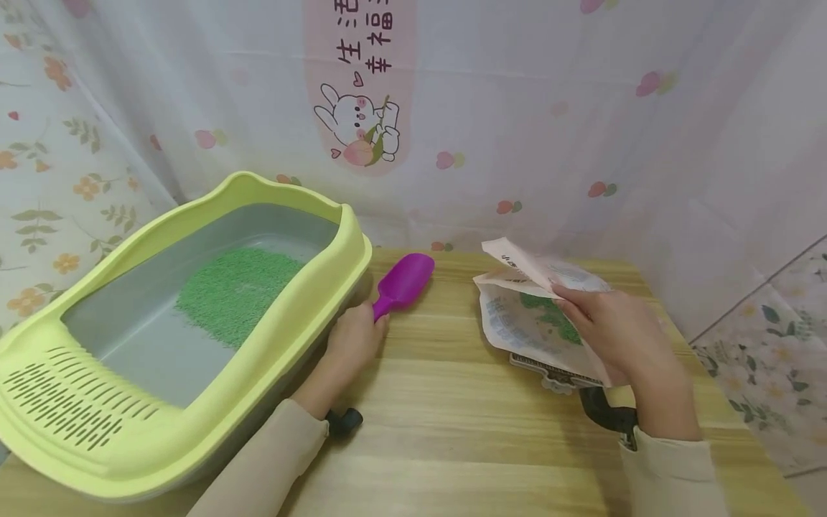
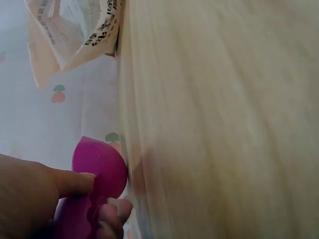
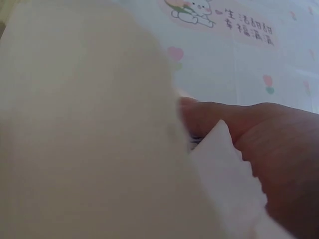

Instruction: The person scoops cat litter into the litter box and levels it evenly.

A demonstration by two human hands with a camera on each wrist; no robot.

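Note:
In the head view my left hand point(image 1: 354, 336) grips the handle of a purple scoop point(image 1: 408, 280), whose bowl lies low over the wooden table. The left wrist view shows the thumb along the purple scoop point(image 2: 110, 168) and fingertips curled round its neck. My right hand point(image 1: 623, 337) pinches the upper edge of an opened pale paper bag point(image 1: 510, 327) at the table's right. Green litter pellets point(image 1: 557, 319) show through its gaping mouth. Up close in the right wrist view, the bag point(image 3: 99, 124) hides most of the fingers of that hand point(image 3: 269, 129).
A large litter box with a yellow-green rim point(image 1: 352, 244) and grey pan stands on the left, green pellets point(image 1: 235, 287) heaped inside. Its near end has a slotted step point(image 1: 71, 388). Behind the wooden table point(image 1: 420, 431) hangs a printed curtain point(image 1: 465, 108).

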